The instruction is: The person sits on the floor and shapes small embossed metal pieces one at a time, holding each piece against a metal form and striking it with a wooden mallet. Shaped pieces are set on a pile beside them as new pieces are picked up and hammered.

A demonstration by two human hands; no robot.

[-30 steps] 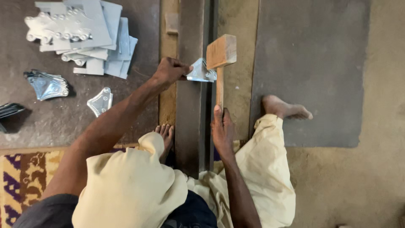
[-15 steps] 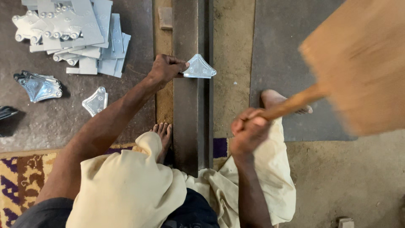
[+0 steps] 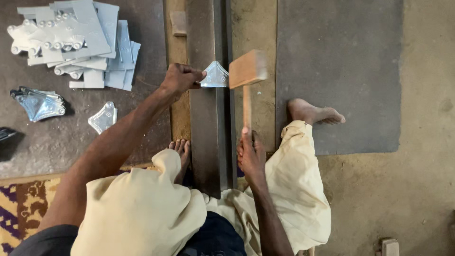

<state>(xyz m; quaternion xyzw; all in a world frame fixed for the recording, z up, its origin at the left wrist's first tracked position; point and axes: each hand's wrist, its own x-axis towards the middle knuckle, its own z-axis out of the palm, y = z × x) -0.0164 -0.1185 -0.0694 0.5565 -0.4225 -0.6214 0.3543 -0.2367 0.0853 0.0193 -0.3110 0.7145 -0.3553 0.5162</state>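
Mallet (image 3: 247,71), raised before, now meets the metal piece (image 3: 214,76) left hand (image 3: 180,78) pinches on the steel bar (image 3: 208,132); right hand (image 3: 250,154) grips its handle.

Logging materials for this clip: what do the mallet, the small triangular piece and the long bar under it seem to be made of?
Mallet: apparently bare wood, tan with a matte block head. Triangular piece: thin sheet metal, seemingly, silvery and reflective. Long bar: probably steel or iron, dull dark grey with straight edges.
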